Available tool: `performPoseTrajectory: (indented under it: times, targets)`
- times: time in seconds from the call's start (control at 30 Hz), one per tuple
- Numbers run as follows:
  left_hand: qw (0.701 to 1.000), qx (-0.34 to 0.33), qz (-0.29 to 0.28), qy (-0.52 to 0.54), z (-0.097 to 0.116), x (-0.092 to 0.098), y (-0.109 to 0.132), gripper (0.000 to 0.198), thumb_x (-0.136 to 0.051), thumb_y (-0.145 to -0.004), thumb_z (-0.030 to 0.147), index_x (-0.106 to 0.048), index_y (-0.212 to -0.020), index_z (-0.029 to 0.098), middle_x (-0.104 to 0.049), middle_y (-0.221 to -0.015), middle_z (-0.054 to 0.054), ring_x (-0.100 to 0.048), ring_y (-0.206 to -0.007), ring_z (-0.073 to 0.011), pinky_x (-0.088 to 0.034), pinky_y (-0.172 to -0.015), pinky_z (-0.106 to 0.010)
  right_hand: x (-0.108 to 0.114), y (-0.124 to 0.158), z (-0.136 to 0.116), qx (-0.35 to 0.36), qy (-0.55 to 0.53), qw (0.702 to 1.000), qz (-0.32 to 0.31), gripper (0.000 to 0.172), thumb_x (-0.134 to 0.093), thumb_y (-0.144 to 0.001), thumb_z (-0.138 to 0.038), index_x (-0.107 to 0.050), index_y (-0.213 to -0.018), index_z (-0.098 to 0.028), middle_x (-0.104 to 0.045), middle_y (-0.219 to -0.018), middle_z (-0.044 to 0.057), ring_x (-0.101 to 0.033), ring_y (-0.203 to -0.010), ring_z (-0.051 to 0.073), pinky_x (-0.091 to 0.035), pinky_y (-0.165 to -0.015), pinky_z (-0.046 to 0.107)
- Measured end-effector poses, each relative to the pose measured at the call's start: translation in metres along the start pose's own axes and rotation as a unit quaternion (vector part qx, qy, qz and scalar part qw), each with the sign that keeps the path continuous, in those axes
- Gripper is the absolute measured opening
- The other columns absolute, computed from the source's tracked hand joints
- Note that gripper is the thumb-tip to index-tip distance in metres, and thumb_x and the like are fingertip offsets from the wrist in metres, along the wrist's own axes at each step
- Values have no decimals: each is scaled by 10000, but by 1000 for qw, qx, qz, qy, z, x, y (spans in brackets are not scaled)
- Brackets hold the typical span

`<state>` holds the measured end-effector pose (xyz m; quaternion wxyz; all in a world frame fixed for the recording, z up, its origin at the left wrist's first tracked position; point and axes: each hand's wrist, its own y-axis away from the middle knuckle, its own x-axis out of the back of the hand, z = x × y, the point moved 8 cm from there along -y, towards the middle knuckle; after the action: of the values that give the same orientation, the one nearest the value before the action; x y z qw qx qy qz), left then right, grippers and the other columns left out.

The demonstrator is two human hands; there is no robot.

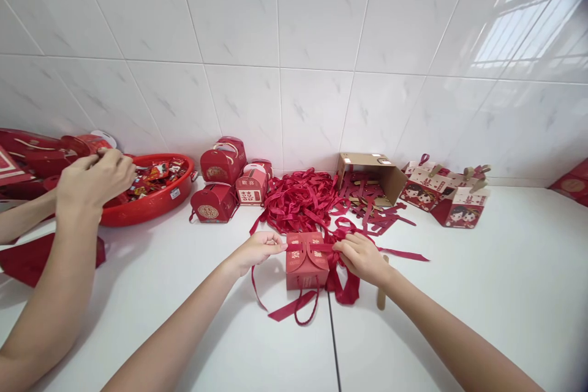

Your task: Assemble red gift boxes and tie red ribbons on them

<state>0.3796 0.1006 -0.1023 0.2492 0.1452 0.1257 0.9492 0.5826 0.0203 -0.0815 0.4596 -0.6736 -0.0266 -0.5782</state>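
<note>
A small red gift box with gold characters stands on the white table in front of me. Dark red ribbon runs across its top, and a twisted cord handle hangs down the near side. At the box's left edge, my left hand is closed, pinching the ribbon. My right hand closes on the ribbon just right of the box. Loose loops of ribbon lie beside the box under and around my right hand. A flat wooden stick lies partly beneath my right wrist.
Behind the box sits a heap of red ribbon, next to a cardboard box spilling red strips. Red gift boxes stand left, printed boxes right. A co-worker's hand is over a red basin of wrapped sweets.
</note>
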Motion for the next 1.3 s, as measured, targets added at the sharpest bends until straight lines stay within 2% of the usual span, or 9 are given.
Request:
performPoseTrajectory:
  times: [0.37,0.53,0.7,0.83,0.9,0.97,1.1,1.2,1.3]
  targets:
    - [999,3,28,-15,-31,14,3,329,-737,-621,500,-685,-630,175,-499,-500,32,-402,-436,-82,-261,-424,-188,-32,20,-1,-7,12,1000,-15,374,-337,-942,-67,-568,-676,-193,-514,-643,13,-391,-606,150,-286,-599,281]
    - [984,-35,161,-63,-45,40,14,322,-673,-627,468,-660,-829,218,-614,-762,-14,-572,-636,-176,-437,-538,-260,-31,29,-2,-67,7,997,-22,294,-420,-897,-56,-674,-847,-195,-550,-702,33,-450,-648,153,-337,-627,273]
    - [936,-60,307,-163,-42,65,41,266,-623,-647,414,-648,-844,237,-577,-875,-42,-565,-806,-237,-449,-763,-370,-22,30,4,-239,4,966,-99,301,-592,-788,-127,-709,-1003,-303,-588,-1081,111,-520,-1002,285,-382,-814,397]
    - [964,-81,157,-200,-40,31,49,239,-570,-749,438,-694,-806,242,-653,-779,-28,-590,-689,-213,-447,-713,-314,-25,42,6,-359,-86,910,-187,357,-499,-843,-170,-676,-1111,-327,-645,-936,87,-585,-875,255,-395,-743,374]
    - [984,-81,73,-138,-43,7,50,222,-618,-740,420,-710,-840,244,-689,-804,-33,-617,-733,-224,-453,-711,-292,-39,49,2,-394,-202,870,-216,409,-486,-837,-174,-619,-1201,-303,-647,-750,35,-592,-723,205,-386,-662,320]
    - [994,-65,68,-60,-47,-4,49,237,-689,-699,372,-706,-899,246,-690,-786,-31,-621,-746,-224,-453,-708,-278,-54,56,-3,-444,-337,805,-202,480,-531,-804,-193,-543,-1281,-239,-562,-573,-30,-526,-563,160,-353,-560,270]
    - [978,-9,146,149,-61,-4,39,255,-747,-679,255,-641,-910,231,-600,-643,23,-551,-591,-154,-420,-584,-228,-69,62,-3,-560,-601,571,5,535,-678,-729,-283,-508,-1233,-226,-548,-631,-75,-394,-434,84,-321,-446,218]
    - [926,22,163,340,-68,-2,31,108,-678,-773,229,-596,-839,207,-639,-806,-13,-602,-681,-143,-455,-599,-232,-71,61,2,-573,-703,381,179,376,-775,-665,-315,-611,-990,-220,-657,-823,-10,-525,-541,84,-445,-528,219]
    - [837,41,197,509,-70,8,27,73,-562,-869,190,-627,-844,171,-619,-774,-20,-606,-654,-123,-472,-578,-232,-66,59,17,-566,-708,319,278,323,-798,-656,-340,-670,-931,-227,-687,-835,6,-623,-690,127,-513,-609,228]
